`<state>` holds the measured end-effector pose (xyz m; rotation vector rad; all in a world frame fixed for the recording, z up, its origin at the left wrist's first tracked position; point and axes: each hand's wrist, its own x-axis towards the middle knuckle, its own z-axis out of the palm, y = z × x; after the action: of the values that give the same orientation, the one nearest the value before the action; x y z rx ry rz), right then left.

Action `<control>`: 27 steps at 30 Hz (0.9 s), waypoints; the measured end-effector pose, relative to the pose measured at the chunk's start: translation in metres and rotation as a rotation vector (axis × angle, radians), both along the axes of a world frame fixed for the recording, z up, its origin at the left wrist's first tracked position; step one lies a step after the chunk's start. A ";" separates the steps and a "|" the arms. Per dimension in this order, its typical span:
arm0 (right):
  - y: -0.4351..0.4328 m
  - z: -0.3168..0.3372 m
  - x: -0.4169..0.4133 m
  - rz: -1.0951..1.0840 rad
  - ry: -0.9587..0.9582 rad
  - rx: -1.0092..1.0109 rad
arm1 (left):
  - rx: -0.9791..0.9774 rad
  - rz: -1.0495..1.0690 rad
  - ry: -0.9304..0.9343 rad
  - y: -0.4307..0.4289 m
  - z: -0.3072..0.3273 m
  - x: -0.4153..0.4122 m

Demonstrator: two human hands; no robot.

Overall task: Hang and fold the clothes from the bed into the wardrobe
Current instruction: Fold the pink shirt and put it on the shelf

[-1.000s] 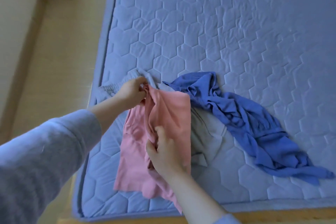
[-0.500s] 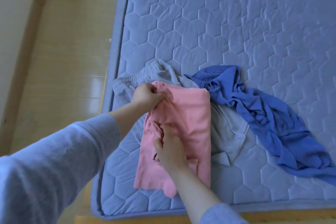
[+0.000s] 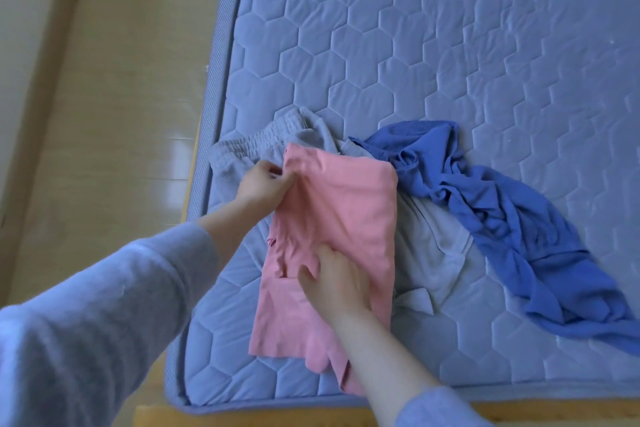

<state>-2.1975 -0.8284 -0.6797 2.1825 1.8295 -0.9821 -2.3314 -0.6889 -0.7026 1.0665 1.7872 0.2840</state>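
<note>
Left hand [image 3: 265,184] pinches the pink garment's [image 3: 343,218] top edge; right hand [image 3: 341,282] presses flat, fingers straight, on it. It lies on the mattress [image 3: 450,45], over grey shorts [image 3: 256,146], beside a blue shirt [image 3: 502,218].

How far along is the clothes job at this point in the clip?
Done: nothing visibly put away; no wardrobe is in view. In hand: the pink garment lies partly folded on the mattress; the left hand pinches its upper edge, the right hand presses flat on it. Remaining: the grey shorts beneath it and the crumpled blue garment lie unfolded.
</note>
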 end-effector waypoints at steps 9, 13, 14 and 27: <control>-0.046 0.016 0.018 -0.040 0.020 -0.161 | -0.255 0.063 0.033 -0.112 -0.002 -0.025; -0.065 0.018 -0.002 -0.156 0.322 -0.273 | -0.297 0.137 -0.097 -0.143 -0.010 -0.020; -0.068 0.016 -0.007 -0.161 0.374 -0.295 | -0.297 0.139 -0.098 -0.146 -0.012 -0.020; -0.064 -0.010 0.019 -0.263 0.164 -0.114 | -0.252 0.029 0.023 -0.163 -0.030 -0.026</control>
<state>-2.1780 -0.8928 -0.6902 2.3754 1.5278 -1.3178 -2.3572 -0.8521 -0.7323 0.8679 1.8051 0.0615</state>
